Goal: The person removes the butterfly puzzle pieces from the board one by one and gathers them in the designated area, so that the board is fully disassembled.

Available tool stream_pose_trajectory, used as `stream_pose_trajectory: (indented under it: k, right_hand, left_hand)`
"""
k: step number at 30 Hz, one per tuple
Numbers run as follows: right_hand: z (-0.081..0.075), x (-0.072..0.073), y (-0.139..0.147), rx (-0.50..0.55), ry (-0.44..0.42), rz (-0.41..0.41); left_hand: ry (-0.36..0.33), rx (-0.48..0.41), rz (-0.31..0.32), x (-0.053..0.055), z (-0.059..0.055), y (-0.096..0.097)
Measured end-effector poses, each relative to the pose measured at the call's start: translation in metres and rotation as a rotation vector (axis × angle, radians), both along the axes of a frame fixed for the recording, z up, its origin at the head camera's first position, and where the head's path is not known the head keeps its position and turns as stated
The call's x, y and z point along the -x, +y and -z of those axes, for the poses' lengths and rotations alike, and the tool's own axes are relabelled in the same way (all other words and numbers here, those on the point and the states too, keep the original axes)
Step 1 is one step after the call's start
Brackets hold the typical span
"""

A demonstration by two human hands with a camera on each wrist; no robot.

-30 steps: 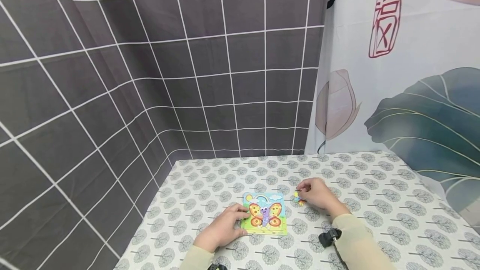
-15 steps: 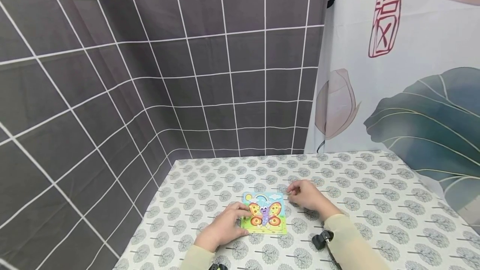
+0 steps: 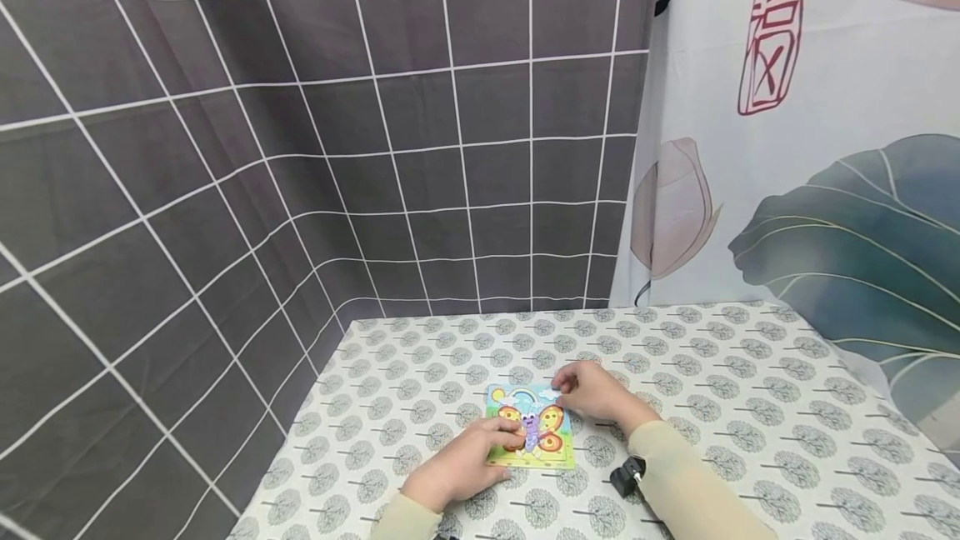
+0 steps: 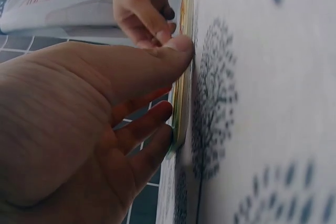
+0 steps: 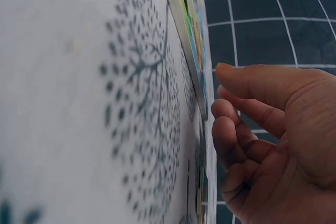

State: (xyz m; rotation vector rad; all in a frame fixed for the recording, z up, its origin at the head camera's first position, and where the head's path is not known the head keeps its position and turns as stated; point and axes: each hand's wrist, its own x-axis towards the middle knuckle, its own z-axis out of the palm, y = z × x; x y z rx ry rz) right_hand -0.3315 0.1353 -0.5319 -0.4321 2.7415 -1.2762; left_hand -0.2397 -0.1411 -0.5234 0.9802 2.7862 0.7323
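A square butterfly puzzle board (image 3: 534,463) with a purple body and orange wings lies flat on the table. My left hand (image 3: 468,458) rests on its left part, fingers over the left wing and thumb at the near-left edge. In the left wrist view that thumb touches the side of the board (image 4: 181,114). My right hand (image 3: 596,394) hovers around the top right corner, with its fingertips at or just over the board. Seen from the right wrist, its fingers (image 5: 226,129) bend loosely below the thumb, and nothing shows between them.
A white cloth with grey trees covers the table (image 3: 420,357). A dark grid curtain (image 3: 465,190) hangs behind and to the left, a white printed curtain (image 3: 720,190) to the right. A small thin-edged thing (image 5: 200,198) lies past the board in the right wrist view.
My right hand has moved left from small colourful pieces beside the board to its top right corner; the pieces no longer show in the head view. My left hand has slid further over the board.
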Motion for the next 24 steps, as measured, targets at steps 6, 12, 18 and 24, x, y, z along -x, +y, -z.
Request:
stream_pose_trajectory:
  k: [6, 12, 18, 24]
  right_hand:
    - [-0.005, 0.002, -0.014, -0.061, 0.014, -0.035]
    - [-0.006, 0.005, -0.022, -0.091, 0.017, -0.068]
    - [-0.006, 0.009, -0.026, -0.113, 0.028, -0.093]
    - [-0.005, 0.011, -0.034, -0.144, 0.019, -0.096]
  left_hand:
    - [0.008, 0.031, 0.010, -0.001, -0.001, 0.002]
    - [0.021, 0.028, 0.017, -0.002, -0.002, 0.002]
    - [0.034, 0.039, 0.028, -0.003, -0.005, 0.001]
    - [0.046, 0.041, 0.035, -0.003, -0.005, 0.001]
